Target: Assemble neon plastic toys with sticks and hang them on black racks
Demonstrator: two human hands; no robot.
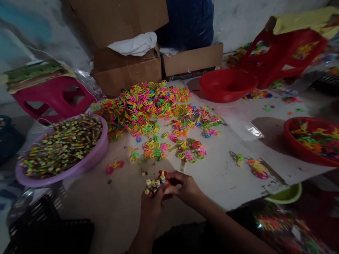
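My left hand (152, 205) is closed round a bunch of small printed tubes (152, 184) with pale yellow ends. Right beside it, my right hand (188, 188) is closed with thumb and fingers together, on a small red-orange piece (171, 181) whose kind I cannot make out. The hands almost touch above the near part of the pale work surface (213, 182). Just beyond them lie loose clusters of bright plastic bicycle-shaped toys (186, 151). A large heap of the same toys (143, 105) rises behind. One pink and yellow toy (115, 166) lies apart on the left.
A purple basin (105, 129) full of printed tubes stands left. Red basins (228, 85) (291, 147) are at the back and right. A black crate (46, 246) sits near left. Cardboard boxes (128, 73), a pink stool (52, 96) and a red stool (258, 54) stand behind.
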